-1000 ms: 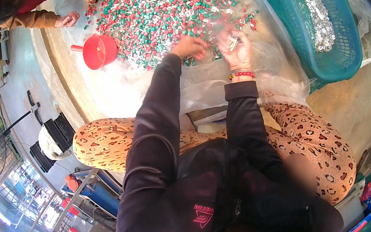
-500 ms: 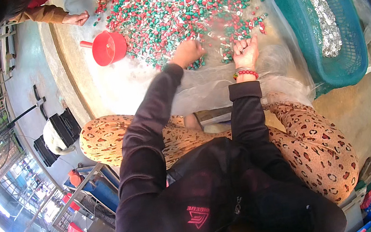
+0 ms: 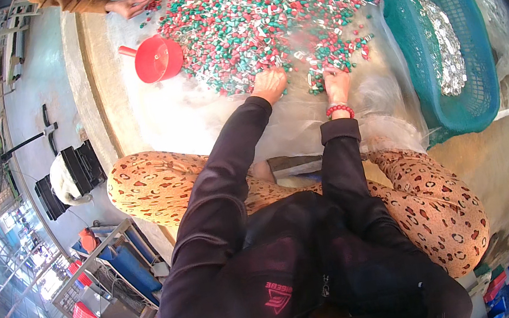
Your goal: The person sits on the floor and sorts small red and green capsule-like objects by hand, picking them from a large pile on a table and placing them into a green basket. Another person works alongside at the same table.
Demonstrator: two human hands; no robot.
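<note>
Rolled from palm-up, the right hand (image 3: 336,84) now bends down near the left hand (image 3: 271,84), so both work at the red-and-green pile (image 3: 237,38), twelve o'clock; fingers curl, contents hidden.

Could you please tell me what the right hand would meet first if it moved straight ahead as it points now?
The right hand would probably meet the loose red and green pieces ahead of it, though it may be touching some; depth is unclear.
</note>
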